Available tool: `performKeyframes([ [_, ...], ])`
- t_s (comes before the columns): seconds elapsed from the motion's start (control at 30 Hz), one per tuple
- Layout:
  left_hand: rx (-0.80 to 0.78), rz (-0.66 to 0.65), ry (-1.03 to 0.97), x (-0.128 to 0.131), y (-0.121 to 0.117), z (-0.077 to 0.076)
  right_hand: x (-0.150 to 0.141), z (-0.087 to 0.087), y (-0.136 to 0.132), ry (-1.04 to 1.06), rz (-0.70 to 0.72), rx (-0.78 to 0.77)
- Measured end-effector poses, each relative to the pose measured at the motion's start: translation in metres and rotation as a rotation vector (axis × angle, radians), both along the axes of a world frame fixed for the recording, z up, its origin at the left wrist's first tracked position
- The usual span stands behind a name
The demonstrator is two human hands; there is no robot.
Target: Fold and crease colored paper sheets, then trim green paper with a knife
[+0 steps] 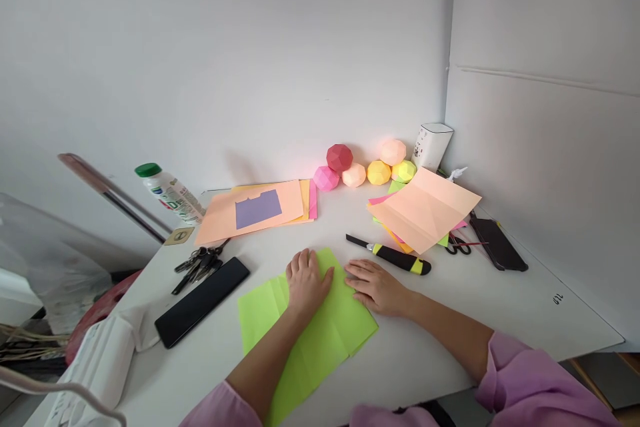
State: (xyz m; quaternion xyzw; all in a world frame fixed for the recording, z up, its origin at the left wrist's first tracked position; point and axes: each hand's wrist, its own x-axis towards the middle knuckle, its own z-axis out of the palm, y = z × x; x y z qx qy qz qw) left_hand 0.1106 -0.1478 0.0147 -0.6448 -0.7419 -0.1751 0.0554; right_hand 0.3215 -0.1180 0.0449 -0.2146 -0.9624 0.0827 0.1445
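Observation:
A creased sheet of lime-green paper [320, 353] lies on the white table in front of me, its fold lines showing. My left hand [306, 285] rests flat on its upper part, fingers stretched forward and thumb out to the side. At the paper's upper right edge, my right hand [379, 288] lies with fingers extended and slightly apart, pointing left. Neither hand grips anything. Just beyond the right hand is a black and yellow utility knife [400, 258], its dark blade pointing left.
At the left are a black phone [203, 302], keys [203, 263] and a green-capped bottle [170, 193]. Peach paper [215, 220] and another peach sheet [425, 210] top two stacks. Faceted paper balls [339, 158] line the wall. Scissors [459, 245] lie right.

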Motion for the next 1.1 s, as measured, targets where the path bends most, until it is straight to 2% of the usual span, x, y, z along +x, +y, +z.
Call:
performKeyframes([
  [0.2,-0.023,-0.017,0.028,-0.006,0.002,-0.001,0.001,-0.007,0.006,0.053,-0.081,-0.065],
  [0.33,-0.028,-0.067,0.046,-0.005,0.002,-0.006,0.000,-0.017,0.010,0.097,-0.144,-0.183],
  [0.47,-0.008,-0.099,0.039,-0.003,0.002,-0.009,-0.011,-0.023,0.002,0.165,-0.278,-0.316],
  [0.67,0.056,-0.141,-0.005,-0.004,0.003,-0.015,-0.026,-0.021,-0.012,0.211,-0.422,-0.411],
  [0.77,0.096,-0.172,-0.035,-0.005,0.004,-0.018,-0.025,-0.020,-0.013,0.271,-0.414,-0.428],
  [0.93,0.164,-0.203,-0.097,-0.006,0.006,-0.022,-0.023,-0.021,-0.011,0.444,-0.316,-0.420],
  [1.1,0.210,-0.233,-0.170,-0.007,0.007,-0.023,-0.024,-0.019,-0.011,0.479,-0.265,-0.442],
])
